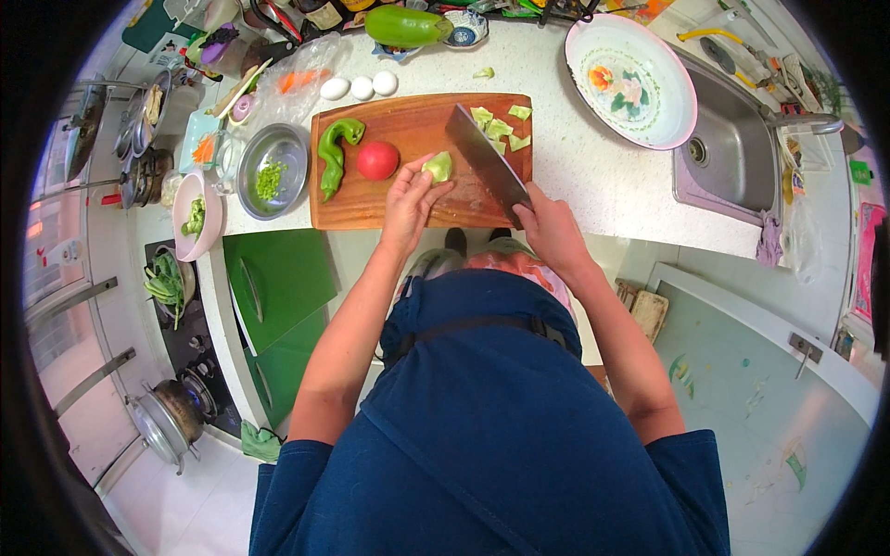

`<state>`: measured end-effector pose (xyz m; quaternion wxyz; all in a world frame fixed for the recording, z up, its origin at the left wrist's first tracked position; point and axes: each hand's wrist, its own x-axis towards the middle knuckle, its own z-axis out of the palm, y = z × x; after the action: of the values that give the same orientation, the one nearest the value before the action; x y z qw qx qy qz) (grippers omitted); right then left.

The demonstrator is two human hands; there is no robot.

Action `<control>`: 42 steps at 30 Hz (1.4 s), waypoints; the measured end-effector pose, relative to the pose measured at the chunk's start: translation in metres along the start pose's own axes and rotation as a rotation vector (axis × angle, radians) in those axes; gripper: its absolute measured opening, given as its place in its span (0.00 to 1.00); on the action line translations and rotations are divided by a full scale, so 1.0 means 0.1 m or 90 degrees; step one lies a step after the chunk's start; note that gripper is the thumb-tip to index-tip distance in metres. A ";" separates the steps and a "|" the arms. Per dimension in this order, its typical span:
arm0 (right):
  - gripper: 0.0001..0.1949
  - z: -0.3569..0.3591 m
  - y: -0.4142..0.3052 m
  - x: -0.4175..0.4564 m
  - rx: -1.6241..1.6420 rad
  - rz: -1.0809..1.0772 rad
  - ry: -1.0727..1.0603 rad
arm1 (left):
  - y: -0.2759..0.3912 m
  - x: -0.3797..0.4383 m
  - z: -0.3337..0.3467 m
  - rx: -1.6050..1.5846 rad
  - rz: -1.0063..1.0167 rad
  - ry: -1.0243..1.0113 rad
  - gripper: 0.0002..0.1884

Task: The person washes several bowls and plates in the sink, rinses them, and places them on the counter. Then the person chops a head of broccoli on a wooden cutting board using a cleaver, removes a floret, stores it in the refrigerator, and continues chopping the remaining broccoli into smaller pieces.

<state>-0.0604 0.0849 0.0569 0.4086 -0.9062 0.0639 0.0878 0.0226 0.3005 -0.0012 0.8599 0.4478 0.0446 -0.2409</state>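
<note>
Between the fingers of my left hand (pixel 410 206) is a pale green vegetable piece (pixel 438 167), held just above the wooden cutting board (pixel 417 213). My right hand (pixel 553 226) grips a cleaver (pixel 484 156), its wide blade slanting up and left over the board. Several cut green pieces (pixel 498 129) lie past the blade at the board's far right corner. On the left part of the board are a red tomato (pixel 377 160) and a long curled green pepper (pixel 334 163). The cleaver's handle is mostly hidden in my right hand.
A metal bowl (pixel 288 151) with chopped green bits stands left of the board, beside a pink basket (pixel 182 240). Eggs (pixel 361 88) lie behind the board. At right, an enamel basin (pixel 591 97) overlaps the steel sink (pixel 744 174). A green squash (pixel 403 26) rests at the back.
</note>
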 end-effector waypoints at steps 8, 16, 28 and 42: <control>0.09 -0.05 0.06 -0.02 -0.060 0.019 -0.023 | 0.05 -0.06 -0.02 0.130 0.057 0.013 0.23; 0.08 -0.01 -0.11 -0.15 -0.039 0.036 0.041 | -0.09 0.10 0.04 0.388 0.195 0.082 0.18; 0.08 -0.01 -0.24 -0.21 -0.036 0.083 -0.047 | -0.07 0.05 0.12 0.662 0.338 0.217 0.20; 0.06 -0.12 -0.18 -0.21 -0.094 0.097 -0.027 | -0.09 0.07 0.12 0.731 0.345 0.133 0.20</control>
<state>-0.0765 0.0886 0.0823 0.3345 -0.9242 0.1177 0.1419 0.0230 0.2838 -0.0031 0.5047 0.8534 -0.1229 0.0442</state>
